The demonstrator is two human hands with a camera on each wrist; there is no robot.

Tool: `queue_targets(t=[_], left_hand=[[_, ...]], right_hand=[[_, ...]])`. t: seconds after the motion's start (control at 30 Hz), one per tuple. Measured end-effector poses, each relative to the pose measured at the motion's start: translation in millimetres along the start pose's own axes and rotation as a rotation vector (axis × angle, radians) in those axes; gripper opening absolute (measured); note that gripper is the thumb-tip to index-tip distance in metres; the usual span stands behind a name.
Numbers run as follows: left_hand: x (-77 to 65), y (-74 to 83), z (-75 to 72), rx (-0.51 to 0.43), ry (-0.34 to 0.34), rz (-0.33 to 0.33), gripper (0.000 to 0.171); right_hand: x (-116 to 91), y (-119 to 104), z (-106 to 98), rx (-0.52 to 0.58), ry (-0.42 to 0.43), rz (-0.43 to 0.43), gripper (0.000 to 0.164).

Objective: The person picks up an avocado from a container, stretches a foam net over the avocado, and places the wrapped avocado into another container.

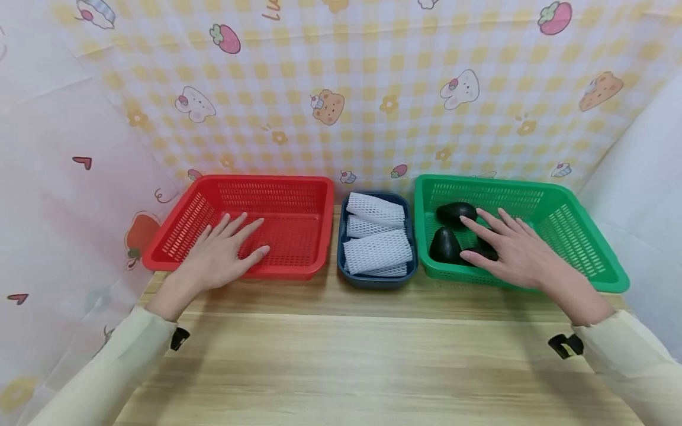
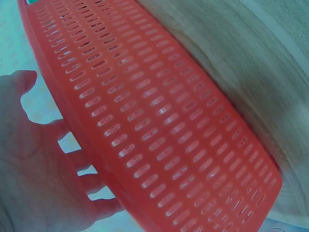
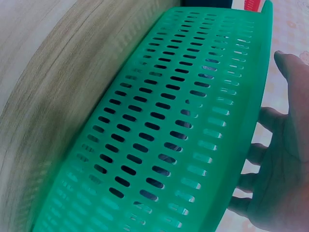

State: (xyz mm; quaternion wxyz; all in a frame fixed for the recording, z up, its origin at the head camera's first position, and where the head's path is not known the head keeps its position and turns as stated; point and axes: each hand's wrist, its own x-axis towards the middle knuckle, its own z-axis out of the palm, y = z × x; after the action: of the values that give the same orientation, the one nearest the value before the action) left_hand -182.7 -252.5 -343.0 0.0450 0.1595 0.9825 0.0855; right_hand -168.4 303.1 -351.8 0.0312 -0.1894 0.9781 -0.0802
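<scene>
My left hand (image 1: pixel 218 251), fingers spread, is over the near rim of the red plastic basket (image 1: pixel 326 236) and holds nothing. In the left wrist view its fingertips (image 2: pixel 112 207) show just beyond the slotted basket wall. On the right, my other hand (image 1: pixel 519 251) hovers with spread fingers over the green plastic basket (image 1: pixel 602 254). Several dark, smooth avocados lie at that basket's left end: one avocado (image 1: pixel 456 213) at the back, another avocado (image 1: pixel 445 245) in front of it, and more partly hidden under the right hand. The right wrist view shows this hand (image 3: pixel 285 159) beyond the green wall, gripping nothing.
Between the baskets stands a dark blue tray (image 1: pixel 377 283) with several white foam net sleeves (image 1: pixel 378 251). All three containers are at the back of the wooden table (image 1: pixel 373 361), against a checked yellow-and-white cloth (image 1: pixel 367 136). White cloth hangs at both sides.
</scene>
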Motion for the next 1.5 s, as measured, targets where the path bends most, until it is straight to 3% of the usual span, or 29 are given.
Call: queue_targets(t=[0.57,0.87,1.03,1.23,1.5], left_hand=[[5.5,-2.2,3.2,-0.016,-0.001,0.034,0.083],[9.9,9.5,-0.3,-0.032,0.032,0.082,0.082],[16.1,28.2,-1.8,-0.075,0.098,0.166,0.076],[25.1,64.9,-4.3,-0.113,0.202,0.300,0.067],[42.6,110.2,7.1,-0.053,0.187,0.538,0.051]], right_hand=[[0,-10,-3,0.000,0.004,-0.006,0.078],[1,-12,-8,0.001,-0.015,-0.008,0.079],[-1,-10,-16,0.016,-0.023,-0.017,0.077],[3,-4,-25,0.017,-0.026,-0.030,0.073],[18,0,-32,0.048,-0.044,-0.110,0.062]])
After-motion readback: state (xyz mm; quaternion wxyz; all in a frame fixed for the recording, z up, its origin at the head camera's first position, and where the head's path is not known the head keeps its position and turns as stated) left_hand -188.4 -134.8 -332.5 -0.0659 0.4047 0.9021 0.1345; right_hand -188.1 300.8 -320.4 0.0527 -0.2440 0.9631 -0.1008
